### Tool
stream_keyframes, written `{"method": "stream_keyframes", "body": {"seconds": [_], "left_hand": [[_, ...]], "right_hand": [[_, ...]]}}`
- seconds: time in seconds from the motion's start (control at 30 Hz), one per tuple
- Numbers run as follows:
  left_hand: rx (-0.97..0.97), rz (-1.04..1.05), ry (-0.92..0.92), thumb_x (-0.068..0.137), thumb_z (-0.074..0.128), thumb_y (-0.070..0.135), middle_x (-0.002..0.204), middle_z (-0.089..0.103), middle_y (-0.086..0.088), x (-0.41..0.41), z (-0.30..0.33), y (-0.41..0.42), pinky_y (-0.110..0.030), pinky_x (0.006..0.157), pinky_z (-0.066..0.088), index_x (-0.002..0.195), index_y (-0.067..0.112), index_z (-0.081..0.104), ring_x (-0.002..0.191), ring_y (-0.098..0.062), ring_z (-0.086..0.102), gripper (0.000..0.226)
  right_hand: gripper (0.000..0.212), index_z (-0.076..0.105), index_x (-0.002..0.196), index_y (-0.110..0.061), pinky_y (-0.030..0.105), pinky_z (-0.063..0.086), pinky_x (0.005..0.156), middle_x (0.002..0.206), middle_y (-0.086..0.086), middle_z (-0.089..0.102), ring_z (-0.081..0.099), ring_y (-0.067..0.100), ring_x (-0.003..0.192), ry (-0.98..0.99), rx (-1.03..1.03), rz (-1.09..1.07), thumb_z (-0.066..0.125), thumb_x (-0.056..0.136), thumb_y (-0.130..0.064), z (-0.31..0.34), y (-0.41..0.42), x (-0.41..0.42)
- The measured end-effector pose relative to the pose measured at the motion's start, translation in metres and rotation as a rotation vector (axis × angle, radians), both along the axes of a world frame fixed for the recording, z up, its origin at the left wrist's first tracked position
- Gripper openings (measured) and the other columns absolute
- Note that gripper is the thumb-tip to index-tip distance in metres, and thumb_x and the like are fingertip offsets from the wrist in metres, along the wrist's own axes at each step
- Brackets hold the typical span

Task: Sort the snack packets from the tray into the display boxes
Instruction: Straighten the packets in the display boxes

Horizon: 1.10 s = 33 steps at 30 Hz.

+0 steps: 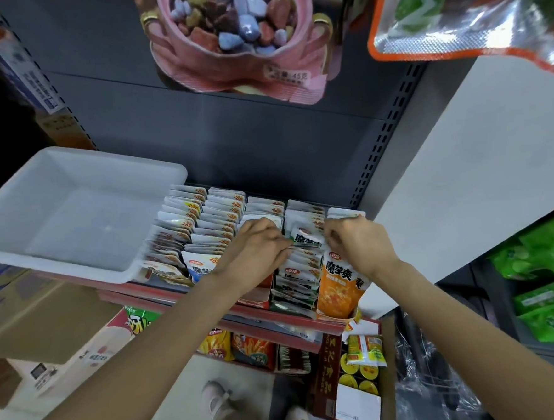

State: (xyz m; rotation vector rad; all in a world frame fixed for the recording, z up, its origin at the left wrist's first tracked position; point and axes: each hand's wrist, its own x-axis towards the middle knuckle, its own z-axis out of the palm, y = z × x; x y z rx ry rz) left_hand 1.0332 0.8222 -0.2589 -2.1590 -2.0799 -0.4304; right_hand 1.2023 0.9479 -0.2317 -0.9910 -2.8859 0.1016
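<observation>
A white plastic tray sits on the shelf at the left and holds nothing. To its right stand several display boxes packed with upright snack packets. My left hand and my right hand both pinch a green-and-white packet that stands in the row of green packets. An orange packet fronts the rightmost box, just below my right hand. A red display box lies partly hidden under my left wrist.
The shelf's red front edge runs below the boxes. Lower shelves hold more snacks and yellow tins. Cardboard cartons stand at the left, green bags at the right. Hanging bags crowd overhead.
</observation>
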Motion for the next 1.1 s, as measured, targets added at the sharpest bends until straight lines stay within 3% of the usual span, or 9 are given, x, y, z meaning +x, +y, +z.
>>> {"method": "stream_keyframes", "body": {"seconds": [0.1, 0.27, 0.37, 0.47, 0.6, 0.77, 0.87, 0.93, 1.1], "left_hand": [[0.015, -0.011, 0.013, 0.088, 0.060, 0.028, 0.087, 0.068, 0.008, 0.000, -0.001, 0.000, -0.028, 0.082, 0.029, 0.103, 0.022, 0.072, 0.091, -0.018, 0.057, 0.020], [-0.031, -0.004, 0.023, 0.090, 0.035, 0.037, 0.090, 0.069, 0.012, 0.002, 0.001, -0.004, -0.027, 0.083, 0.031, 0.110, 0.025, 0.069, 0.091, -0.014, 0.058, 0.041], [-0.005, -0.039, 0.017, 0.090, 0.050, 0.031, 0.096, 0.071, 0.011, 0.004, 0.001, -0.008, -0.028, 0.086, 0.035, 0.110, 0.026, 0.069, 0.096, -0.015, 0.060, 0.028], [0.028, -0.065, -0.028, 0.081, 0.070, 0.023, 0.097, 0.071, 0.007, 0.004, 0.001, -0.010, -0.028, 0.088, 0.031, 0.104, 0.023, 0.072, 0.098, -0.017, 0.060, 0.023], [0.001, -0.023, -0.010, 0.082, 0.068, 0.024, 0.125, 0.059, -0.001, 0.004, 0.005, -0.009, -0.037, 0.096, 0.042, 0.099, 0.025, 0.072, 0.116, -0.021, 0.053, 0.018], [-0.072, -0.065, -0.057, 0.090, 0.055, 0.019, 0.098, 0.069, 0.001, 0.005, 0.005, -0.007, -0.032, 0.095, 0.039, 0.105, 0.016, 0.066, 0.098, -0.018, 0.061, 0.019], [-0.059, -0.082, -0.061, 0.090, 0.056, 0.019, 0.096, 0.070, 0.000, 0.001, 0.006, -0.007, -0.032, 0.095, 0.040, 0.106, 0.016, 0.065, 0.095, -0.019, 0.062, 0.019], [-0.054, -0.094, -0.076, 0.088, 0.058, 0.020, 0.093, 0.070, -0.001, -0.002, 0.007, -0.006, -0.031, 0.093, 0.040, 0.105, 0.016, 0.066, 0.092, -0.021, 0.062, 0.019], [-0.080, -0.110, -0.116, 0.089, 0.058, 0.020, 0.092, 0.069, -0.002, -0.003, 0.011, -0.003, -0.031, 0.092, 0.040, 0.105, 0.017, 0.067, 0.093, -0.021, 0.061, 0.018]], "right_hand": [[0.015, 0.052, 0.082, -0.021, 0.027, 0.038, 0.057, 0.080, 0.001, 0.063, 0.060, 0.027, 0.076, -0.062, -0.033, 0.002, 0.045, 0.093, -0.013, -0.007, 0.000, -0.006], [0.018, 0.062, 0.098, -0.023, 0.030, 0.047, 0.065, 0.090, 0.000, 0.069, 0.063, 0.024, 0.086, -0.007, -0.106, 0.032, 0.046, 0.097, -0.031, -0.005, 0.001, -0.009], [0.027, 0.065, 0.104, -0.026, 0.032, 0.053, 0.070, 0.090, -0.005, 0.071, 0.065, 0.017, 0.085, 0.056, -0.214, 0.047, 0.049, 0.093, -0.045, -0.002, 0.000, -0.007], [0.019, 0.068, 0.103, -0.028, 0.029, 0.051, 0.071, 0.095, -0.007, 0.071, 0.064, 0.015, 0.089, 0.037, -0.252, 0.068, 0.056, 0.092, -0.037, 0.000, 0.002, -0.008], [0.016, 0.070, 0.098, -0.027, 0.029, 0.048, 0.071, 0.096, -0.005, 0.071, 0.063, 0.017, 0.091, -0.014, -0.285, 0.172, 0.054, 0.093, -0.028, 0.000, 0.004, -0.009], [0.023, 0.070, 0.103, -0.028, 0.032, 0.052, 0.072, 0.100, -0.005, 0.071, 0.063, 0.016, 0.090, -0.027, -0.290, 0.136, 0.048, 0.096, -0.032, 0.004, 0.007, -0.005], [0.026, 0.067, 0.111, -0.027, 0.036, 0.055, 0.075, 0.108, -0.003, 0.070, 0.064, 0.022, 0.097, 0.021, -0.142, 0.053, 0.044, 0.099, -0.026, -0.001, 0.005, -0.007], [0.025, 0.066, 0.109, -0.027, 0.033, 0.054, 0.072, 0.106, 0.001, 0.070, 0.064, 0.025, 0.096, -0.053, -0.073, 0.023, 0.044, 0.099, -0.025, -0.007, 0.002, -0.012], [0.019, 0.068, 0.102, -0.027, 0.028, 0.043, 0.065, 0.099, 0.002, 0.069, 0.064, 0.025, 0.095, -0.134, -0.025, 0.009, 0.052, 0.094, -0.035, -0.014, 0.003, -0.023]]}}
